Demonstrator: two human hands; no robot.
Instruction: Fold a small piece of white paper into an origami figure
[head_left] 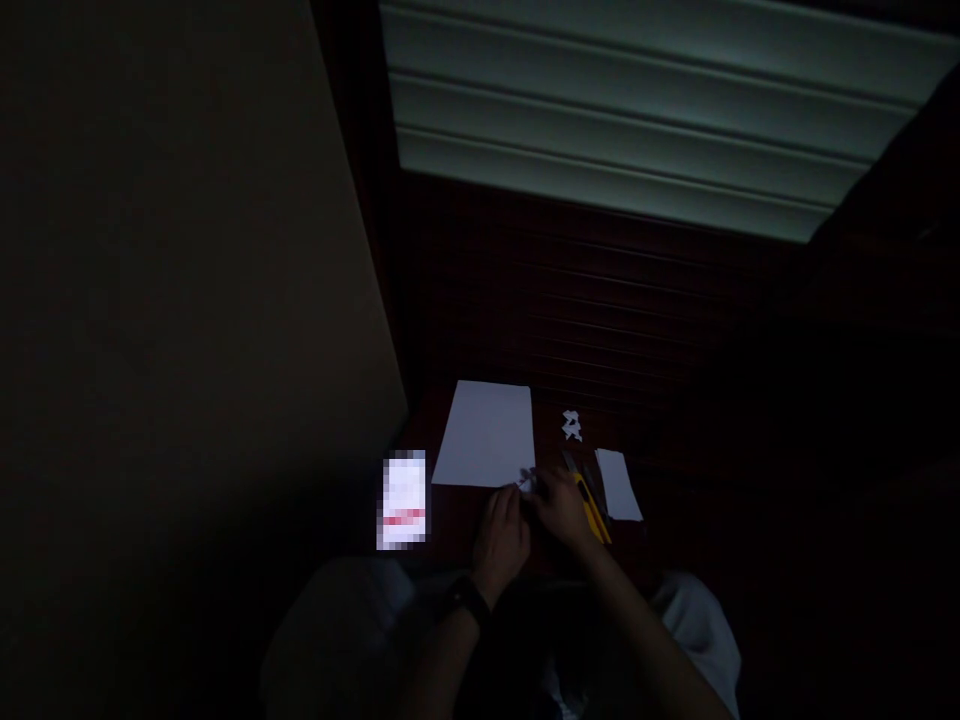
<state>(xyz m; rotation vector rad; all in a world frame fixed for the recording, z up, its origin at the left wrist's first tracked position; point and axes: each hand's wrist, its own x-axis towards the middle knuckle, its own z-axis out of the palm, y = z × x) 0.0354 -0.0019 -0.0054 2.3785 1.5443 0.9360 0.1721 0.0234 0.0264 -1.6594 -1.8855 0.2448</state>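
Observation:
In dim light, a small white piece of paper (527,483), seemingly folded, sits between my two hands. My right hand (562,508) pinches it from the right, fingers bent. From the left, my left hand (501,540) meets it with fingers closed together at its edge; the fingertips are hard to make out. Just beyond lies a large white sheet (486,437). Close to the right of my right hand is a yellow utility knife (595,512), with a dark slender tool beside it whose kind I cannot tell.
Small white paper shapes (572,426) lie at the back right of the dark table. A narrow stack of white paper (620,486) is near the right edge. On the left glows a blurred-out bright rectangle (403,500). A wall (225,250) rises on the left, a slatted shutter (600,110) ahead.

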